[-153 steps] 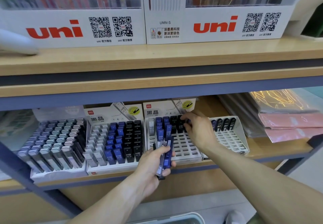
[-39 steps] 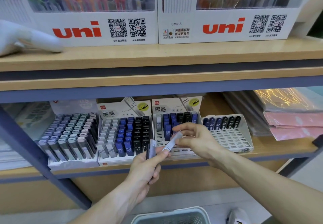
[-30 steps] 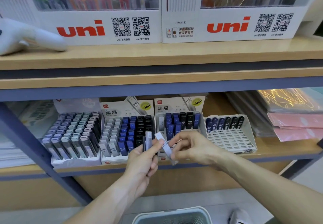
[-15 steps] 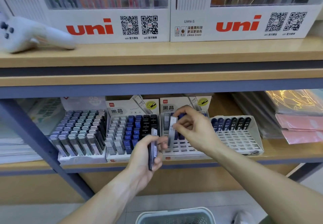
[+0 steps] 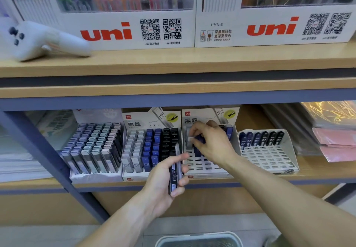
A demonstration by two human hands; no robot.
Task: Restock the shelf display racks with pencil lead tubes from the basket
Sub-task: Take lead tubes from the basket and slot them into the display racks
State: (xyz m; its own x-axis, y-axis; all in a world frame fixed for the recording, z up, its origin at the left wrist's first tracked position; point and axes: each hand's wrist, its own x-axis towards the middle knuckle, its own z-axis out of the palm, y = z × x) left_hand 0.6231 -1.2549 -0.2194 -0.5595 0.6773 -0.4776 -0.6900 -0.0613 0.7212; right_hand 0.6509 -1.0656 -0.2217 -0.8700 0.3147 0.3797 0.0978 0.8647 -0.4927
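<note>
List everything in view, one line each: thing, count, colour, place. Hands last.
Lead tube racks: four, white, lower shelf, side by side; the two right ones mostly unfilled.
Pen display boxes: two, white with red lettering, upper shelf.
Handheld device: one, white, upper shelf left.
Wrapped packs: pink and clear, count unclear, lower shelf right.
Basket: one, pale, bottom edge.
Left hand: holds spare lead tubes, dark and grey.
Right hand: pinches a grey tube at the third rack.

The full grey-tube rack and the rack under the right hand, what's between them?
Head view: another rack of white, blue and black tubes.
</note>
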